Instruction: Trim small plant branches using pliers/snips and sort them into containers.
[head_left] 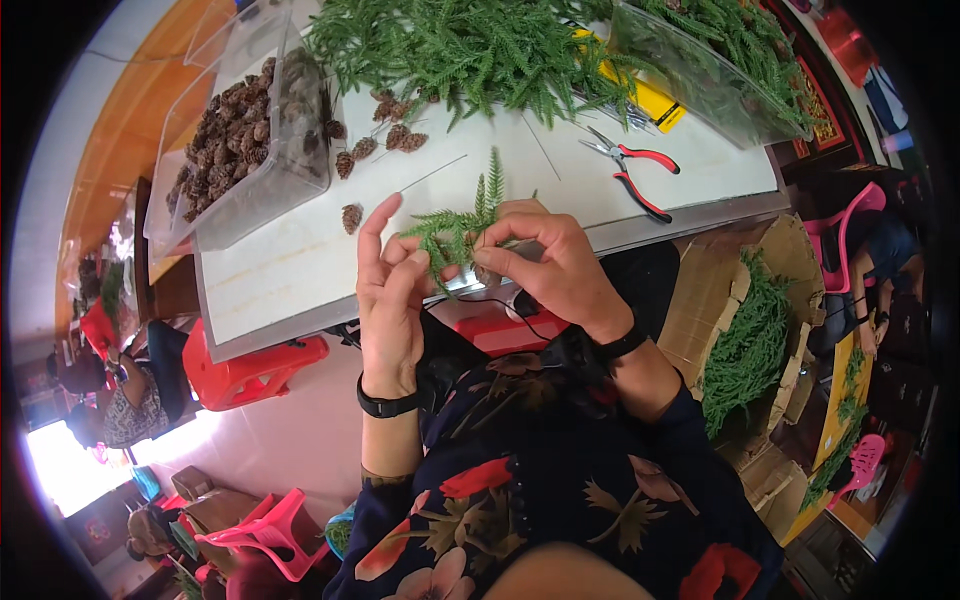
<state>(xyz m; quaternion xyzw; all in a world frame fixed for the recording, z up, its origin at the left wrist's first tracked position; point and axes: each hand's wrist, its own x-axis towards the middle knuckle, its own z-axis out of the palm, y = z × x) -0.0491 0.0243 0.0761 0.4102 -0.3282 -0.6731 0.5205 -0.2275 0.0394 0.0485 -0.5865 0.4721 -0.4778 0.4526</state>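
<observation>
— If the clock is centred on the hands, what is met first, going by size?

— The table (270, 290), by which a white top is offered from eight o'clock, past twelve, to nearly three.

— And what is set on it?

— At twelve, its far side is covered by a heap of greenery (450, 60).

— Is anything placed off the table?

— Between three and four, a torn carton (695, 290) is filled with more green strands (745, 345).

— Then the containers?

— At ten, brown cones (225, 140) are held in a clear tub (290, 195); at two, green sprays are held in a second tub (690, 75).

— How are the hands placed?

— Both are raised over the near edge: the left hand (390, 300) with its forefinger lifted, the right hand (565, 265) curled inward.

— Any tool?

— Pliers (635, 170) are laid at two, their red-and-black handles spread.

— And the sprig (450, 228)?

— It is kept between the hands, pinched by the right thumb and forefinger. It is touched by the left thumb, but whether it is clamped there cannot be told.

— What smaller things are seen?

— Loose cones (405, 138) are scattered at eleven, one small cone (487, 276) is seen just under the right thumb, and a thin wire (541, 148) is laid at one.
</observation>
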